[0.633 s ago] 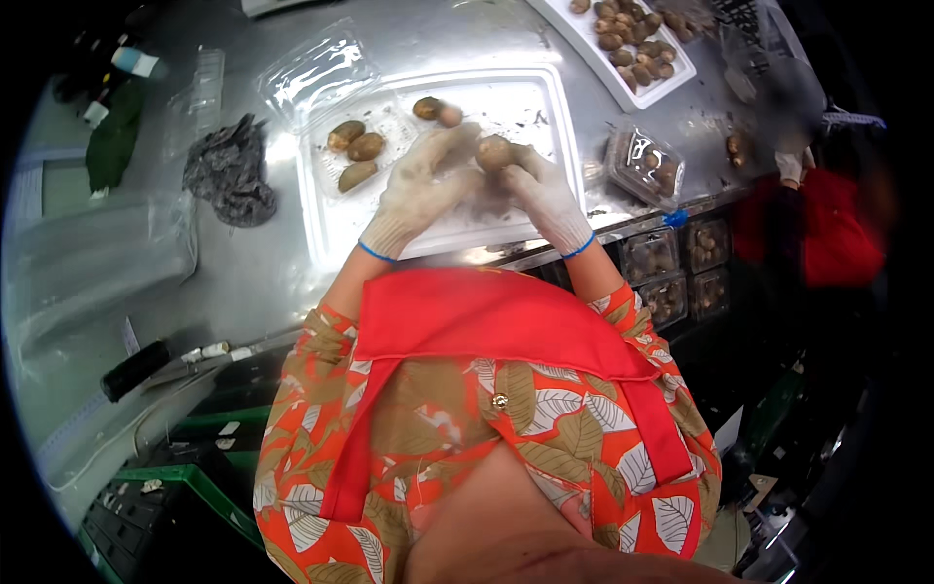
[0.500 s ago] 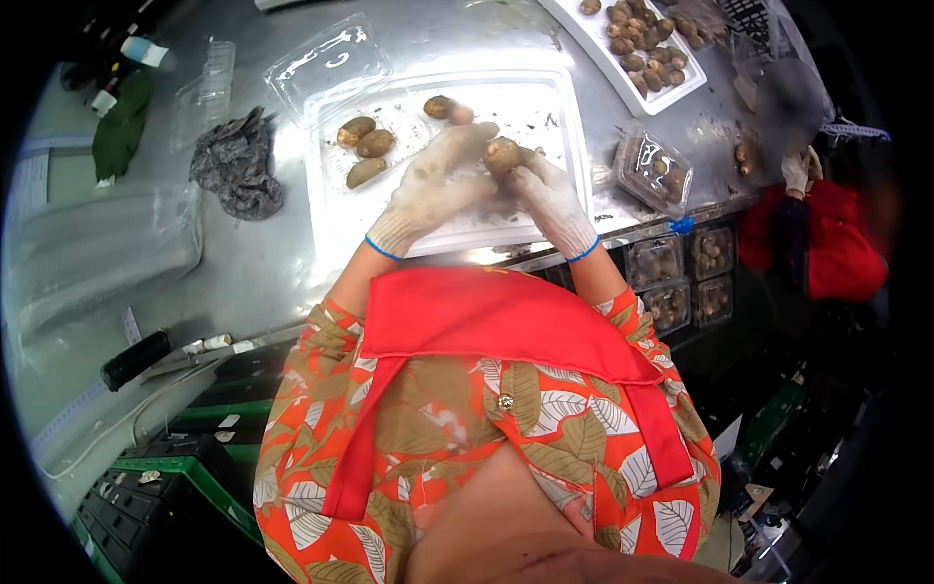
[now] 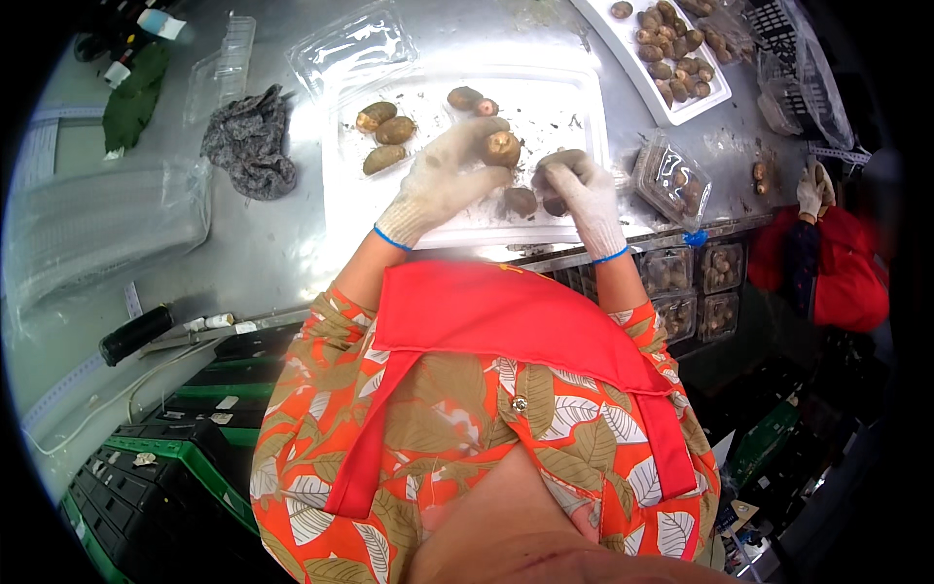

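Right hand (image 3: 588,193) moved away from brown tuber (image 3: 502,149), left hand (image 3: 440,182) holding it, right's grasp unclear

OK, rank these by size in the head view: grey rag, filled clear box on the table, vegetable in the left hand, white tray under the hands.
1. White tray
2. Grey rag
3. Filled clear box
4. Vegetable in the left hand

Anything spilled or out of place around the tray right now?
Yes: dark crumbs lie scattered across the white tray, untidy against its pale surface. Left of it, a grey cloth lies bunched up on the metal table, crumpled rather than folded.
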`<state>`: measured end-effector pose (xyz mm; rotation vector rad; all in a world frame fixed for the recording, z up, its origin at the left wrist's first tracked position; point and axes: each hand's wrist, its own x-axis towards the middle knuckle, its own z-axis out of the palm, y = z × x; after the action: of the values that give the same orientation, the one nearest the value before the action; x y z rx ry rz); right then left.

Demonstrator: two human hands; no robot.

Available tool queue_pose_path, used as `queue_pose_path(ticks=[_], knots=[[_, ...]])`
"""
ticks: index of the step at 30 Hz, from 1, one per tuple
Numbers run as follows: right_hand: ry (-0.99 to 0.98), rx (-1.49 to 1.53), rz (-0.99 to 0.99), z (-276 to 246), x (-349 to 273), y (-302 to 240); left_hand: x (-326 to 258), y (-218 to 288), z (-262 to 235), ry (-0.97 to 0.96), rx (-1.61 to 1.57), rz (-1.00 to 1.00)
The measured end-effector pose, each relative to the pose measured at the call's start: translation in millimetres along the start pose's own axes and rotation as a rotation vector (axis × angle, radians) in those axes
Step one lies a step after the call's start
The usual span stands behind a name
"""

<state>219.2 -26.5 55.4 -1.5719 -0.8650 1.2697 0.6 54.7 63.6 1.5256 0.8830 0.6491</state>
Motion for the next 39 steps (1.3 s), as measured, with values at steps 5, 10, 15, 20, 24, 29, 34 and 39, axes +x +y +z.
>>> queue_pose_path(ticks=[5, 10, 15, 20, 24, 29, 34, 39], knots=[[0.211, -0.226, -0.12, -19.4, -4.0, -8.9, -5.1, -2.4, -23.4, 0.176, 0.342, 0.244], [0.124, -0.605, -0.071, -41.9, -16.9, -2.5, -23.4, -3.9, -83.4, 0.395, 0.836, -0.007], [-0.045, -0.982, -0.002, -38.7, -18.7, 2.3, -38.4, -42.5, -98.2, 0.408, 1.024, -0.119], [-0.025, -1.215, -0.217, -43.4, -7.6, 31.6, -32.8, -49.8, -97.2, 0.458, 0.893, -0.209], [-0.001, -1.074, -0.222, -52.8, -5.6, 35.8, -32.1, -56.2, -101.7, 0.507, 0.966, -0.055], [0.005, -0.989, -0.169, -58.2, -9.8, 27.6, -30.2, -57.2, -92.2, 0.584, 0.889, 0.16], [-0.006, -1.071, -0.15, -56.5, -8.9, 30.1, -19.8, -36.5, -60.1, 0.476, 0.471, 0.37], [0.056, -0.85, -0.102, -59.6, -10.8, 24.4, -14.5, -29.9, -27.7, 0.398, 0.513, 0.472]])
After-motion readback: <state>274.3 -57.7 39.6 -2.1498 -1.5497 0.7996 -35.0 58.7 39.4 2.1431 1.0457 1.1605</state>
